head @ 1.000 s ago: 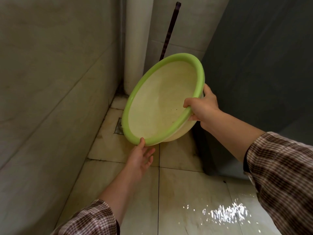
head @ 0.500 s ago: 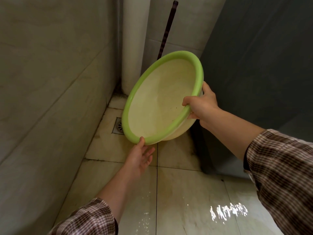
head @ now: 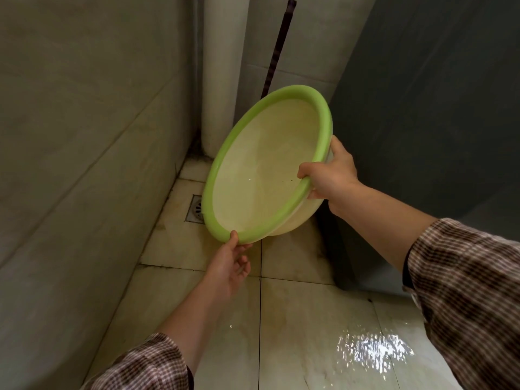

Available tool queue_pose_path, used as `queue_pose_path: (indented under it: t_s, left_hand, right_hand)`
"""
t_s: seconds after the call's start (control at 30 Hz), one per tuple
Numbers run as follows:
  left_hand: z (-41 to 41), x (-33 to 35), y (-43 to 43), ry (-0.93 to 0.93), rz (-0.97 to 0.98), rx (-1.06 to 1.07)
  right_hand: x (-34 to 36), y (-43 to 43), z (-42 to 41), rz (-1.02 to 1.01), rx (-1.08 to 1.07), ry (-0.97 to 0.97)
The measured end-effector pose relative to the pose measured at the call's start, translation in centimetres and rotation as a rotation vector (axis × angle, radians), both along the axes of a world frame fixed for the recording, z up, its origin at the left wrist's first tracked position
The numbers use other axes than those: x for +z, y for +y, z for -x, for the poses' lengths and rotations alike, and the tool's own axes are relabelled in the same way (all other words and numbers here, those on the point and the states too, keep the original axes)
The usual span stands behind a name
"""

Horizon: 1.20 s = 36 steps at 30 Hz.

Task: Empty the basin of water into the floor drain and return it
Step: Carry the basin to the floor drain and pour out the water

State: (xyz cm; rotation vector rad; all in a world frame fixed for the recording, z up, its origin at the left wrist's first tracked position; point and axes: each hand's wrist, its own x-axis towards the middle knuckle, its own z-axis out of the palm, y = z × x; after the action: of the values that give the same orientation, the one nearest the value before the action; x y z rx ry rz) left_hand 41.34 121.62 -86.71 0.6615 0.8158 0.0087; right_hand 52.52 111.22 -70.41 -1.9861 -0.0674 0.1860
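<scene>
Steeply tilted basin (head: 261, 175), green rim, w/o water

Wet tiled floor (head: 295, 333) with a drain (head: 196, 212) near the corner.
</scene>
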Motion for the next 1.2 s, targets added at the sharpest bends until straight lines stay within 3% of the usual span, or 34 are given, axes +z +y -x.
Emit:
queue_pose_path:
  t_s: [0.4, 1.03, 1.2]
  left_hand:
    - [-0.4, -0.3, 0.3, 0.001, 0.019, 0.006]
    - [-0.8, -1.2, 0.7, 0.084, -0.102, 0.058]
    - [-1.0, -1.0, 0.7, 0.068, -0.049, 0.09]
  right_hand:
    - [-0.1, 0.3, 0.0, 0.06, 0.01, -0.077]
    - [-1.3, 1.5, 0.5, 0.102, 0.058, -0.155]
    - [-1.3, 1.7, 0.5, 0.103, 0.064, -0.201]
